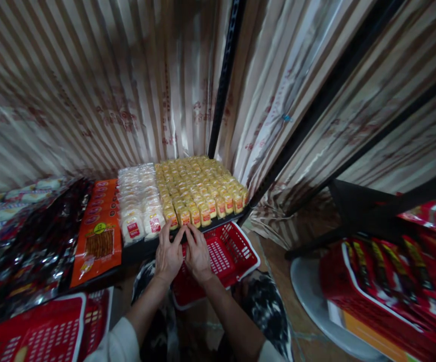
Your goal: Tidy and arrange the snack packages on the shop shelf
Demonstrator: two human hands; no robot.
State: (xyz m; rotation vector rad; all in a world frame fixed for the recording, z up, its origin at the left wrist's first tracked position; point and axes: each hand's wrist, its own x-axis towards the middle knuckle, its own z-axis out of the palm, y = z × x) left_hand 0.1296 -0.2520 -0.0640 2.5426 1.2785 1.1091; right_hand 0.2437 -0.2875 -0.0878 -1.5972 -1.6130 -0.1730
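Yellow packets (199, 183) on black shelf (139, 250), striped curtain (135, 90) behind, tiled floor (273, 254) below.

Far side: pleated pale curtain (135, 85), red print on it, small blue tie (286, 118) right of centre. Black slotted post (225, 75) in front of it, slanted black bar (316, 115) to its right. Left, from the middle outward: clear-wrapped white packets (137, 201), orange snack bag (101, 216) lying flat, pile of shiny dark packets (37, 246), pale packets (14, 206) beyond that; labels too blurred for me to read. Near left: two red plastic baskets (52, 322), overlapping. Right: white-rimmed red basket (340, 279) of upright red pouches (395, 266), above a pale grey rounded surface (306, 286). Tiled floor (308, 334) between.
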